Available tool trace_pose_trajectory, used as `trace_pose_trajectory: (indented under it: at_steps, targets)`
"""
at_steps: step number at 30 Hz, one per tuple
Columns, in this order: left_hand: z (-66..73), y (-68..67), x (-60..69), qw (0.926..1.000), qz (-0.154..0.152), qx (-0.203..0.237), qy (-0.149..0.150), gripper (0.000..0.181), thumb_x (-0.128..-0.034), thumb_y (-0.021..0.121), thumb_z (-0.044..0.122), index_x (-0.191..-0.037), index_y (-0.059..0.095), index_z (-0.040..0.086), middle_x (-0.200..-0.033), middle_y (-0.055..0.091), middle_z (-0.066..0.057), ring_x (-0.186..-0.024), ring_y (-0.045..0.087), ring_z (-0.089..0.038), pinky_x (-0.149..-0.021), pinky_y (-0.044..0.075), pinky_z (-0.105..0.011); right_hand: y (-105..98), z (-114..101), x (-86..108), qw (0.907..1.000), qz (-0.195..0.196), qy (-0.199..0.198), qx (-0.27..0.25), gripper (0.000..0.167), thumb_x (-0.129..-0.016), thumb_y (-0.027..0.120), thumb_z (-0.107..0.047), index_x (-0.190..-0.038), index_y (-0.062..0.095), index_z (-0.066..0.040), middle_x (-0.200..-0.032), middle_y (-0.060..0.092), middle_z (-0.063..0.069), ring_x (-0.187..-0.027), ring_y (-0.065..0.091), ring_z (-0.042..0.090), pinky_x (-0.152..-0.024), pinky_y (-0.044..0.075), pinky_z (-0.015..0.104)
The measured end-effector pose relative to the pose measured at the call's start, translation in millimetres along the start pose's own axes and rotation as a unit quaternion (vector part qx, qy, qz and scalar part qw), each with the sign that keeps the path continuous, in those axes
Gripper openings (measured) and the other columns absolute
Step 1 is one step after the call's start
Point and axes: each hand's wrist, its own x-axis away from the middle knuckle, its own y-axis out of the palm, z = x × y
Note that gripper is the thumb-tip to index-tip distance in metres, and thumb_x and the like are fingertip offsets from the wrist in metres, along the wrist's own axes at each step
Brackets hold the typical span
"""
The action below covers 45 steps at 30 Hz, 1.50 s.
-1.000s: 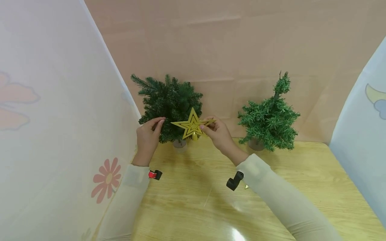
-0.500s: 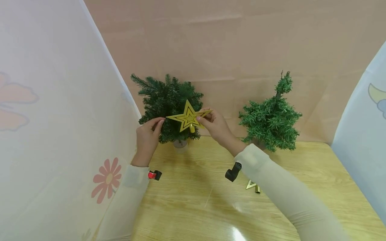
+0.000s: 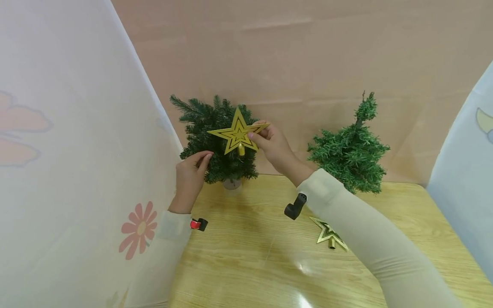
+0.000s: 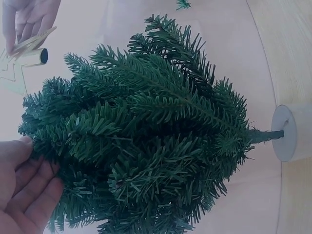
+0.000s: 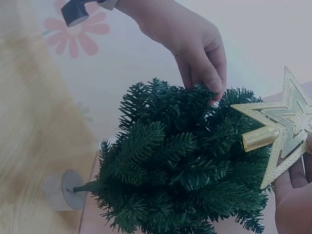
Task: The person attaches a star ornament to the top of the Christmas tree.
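My right hand (image 3: pixel 278 147) pinches a gold star tree topper (image 3: pixel 236 133) by one side, with its thumb on the front. The star stands upright, its short tube pointing down, in front of a small dark green Christmas tree (image 3: pixel 196 124). In the right wrist view the open end of the tube (image 5: pixel 258 138) shows beside the foliage. My left hand (image 3: pixel 188 182) pinches a branch at the tree's upper part, thumb against fingers; the left wrist view shows these fingers (image 4: pixel 36 192) among the needles. The tips are partly hidden there.
A lighter green small tree (image 3: pixel 348 154) stands on the right of the wooden table (image 3: pixel 239 256). Another gold star topper (image 3: pixel 323 234) lies on the table, partly behind the right sleeve. Patterned cloth (image 3: pixel 88 141) hangs close on the left.
My right hand has lifted the star topper up and slightly left, in front of the dark tree. More of the star on the table now shows. My left hand stays almost still.
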Motion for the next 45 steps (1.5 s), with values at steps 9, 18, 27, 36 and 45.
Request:
trace_pose_trajectory:
  at_steps: [9,18,27,36,45]
  targets:
    - [-2.4,0.0,-0.8,1.0,-0.005,-0.001,0.005,0.028,-0.0989,0.058,0.029,-0.109,0.075,0.01,-0.087,0.073,-0.006,-0.063,0.063,-0.012,-0.055,0.051,-0.029,-3.1,-7.0,-10.0,1.0,0.005,0.001,-0.007,0.02,-0.1,0.056,-0.009,-0.119,0.049,-0.009,-0.114,0.061,0.009,-0.109,0.057,0.019,-0.094,0.045,0.035]
    - [-3.4,-0.1,-5.8,0.9999,-0.01,0.002,0.007,0.03,-0.0993,0.057,0.031,-0.11,0.074,0.01,-0.09,0.073,-0.007,-0.068,0.065,-0.014,-0.06,0.055,-0.031,-0.3,-22.7,-21.6,0.9996,-0.012,-0.02,-0.014,0.018,-0.101,0.053,-0.008,-0.119,0.047,-0.008,-0.117,0.059,0.011,-0.113,0.056,0.021,-0.1,0.044,0.034]
    - [-2.9,-1.4,-3.4,0.9999,-0.014,-0.004,0.003,0.03,-0.0995,0.056,0.031,-0.109,0.074,0.01,-0.086,0.073,-0.006,-0.065,0.065,-0.013,-0.054,0.051,-0.029,3.8,-36.2,-32.8,0.9995,-0.018,-0.025,-0.01,0.023,-0.102,0.051,-0.008,-0.125,0.047,-0.004,-0.125,0.058,0.016,-0.12,0.055,0.022,-0.105,0.041,0.033]
    - [-2.9,-1.6,-3.4,0.9998,-0.017,0.002,0.003,0.029,-0.0997,0.056,0.031,-0.11,0.074,0.01,-0.087,0.073,-0.006,-0.067,0.066,-0.012,-0.056,0.054,-0.029,8.3,-46.3,-39.2,0.9999,-0.003,-0.004,-0.015,0.022,-0.102,0.05,-0.009,-0.123,0.047,-0.004,-0.118,0.057,0.014,-0.114,0.056,0.021,-0.1,0.043,0.032]
    - [-6.5,-1.6,-3.2,0.9997,-0.02,0.006,0.009,0.028,-0.0996,0.057,0.03,-0.11,0.074,0.009,-0.094,0.073,-0.007,-0.076,0.069,-0.014,-0.066,0.057,-0.031,12.9,-55.4,-47.1,0.9999,0.007,0.001,-0.007,0.017,-0.102,0.05,-0.009,-0.119,0.049,-0.006,-0.114,0.055,0.009,-0.115,0.053,0.022,-0.1,0.041,0.033]
